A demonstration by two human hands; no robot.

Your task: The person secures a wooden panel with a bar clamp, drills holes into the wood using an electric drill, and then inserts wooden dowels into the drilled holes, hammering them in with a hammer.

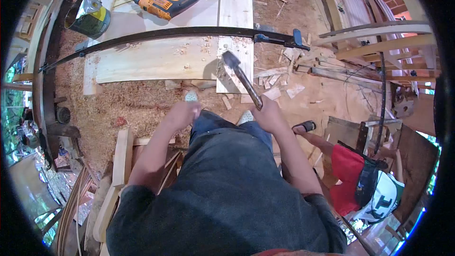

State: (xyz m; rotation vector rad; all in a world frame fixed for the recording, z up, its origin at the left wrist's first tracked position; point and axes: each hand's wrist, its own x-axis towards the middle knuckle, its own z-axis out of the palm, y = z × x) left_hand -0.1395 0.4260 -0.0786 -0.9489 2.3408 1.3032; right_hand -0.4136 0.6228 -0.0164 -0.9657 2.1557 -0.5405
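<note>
My right hand (pixel 268 114) is closed around the lower end of a hammer (pixel 249 86). Its dark metal head is raised over the right board of a pale wooden panel (pixel 156 66). My left hand (pixel 186 114) hangs at the panel's near side, close to my leg. Its fingers look curled and blurred, and whatever they may hold is hidden. Across the panel lies a long dark bar clamp (pixel 189 31), with wood chips scattered near it. Beyond the clamp an orange corded power drill (pixel 166 5) rests on the wood.
A metal can (pixel 94 22) stands at the panel's left edge. Sawdust and wood scraps (pixel 279 78) cover the ground. Stacked timber (pixel 374 42) lies to the right, and lumber (pixel 116 175) stands near my left elbow. Another person in red shorts (pixel 343 175) is at the lower right.
</note>
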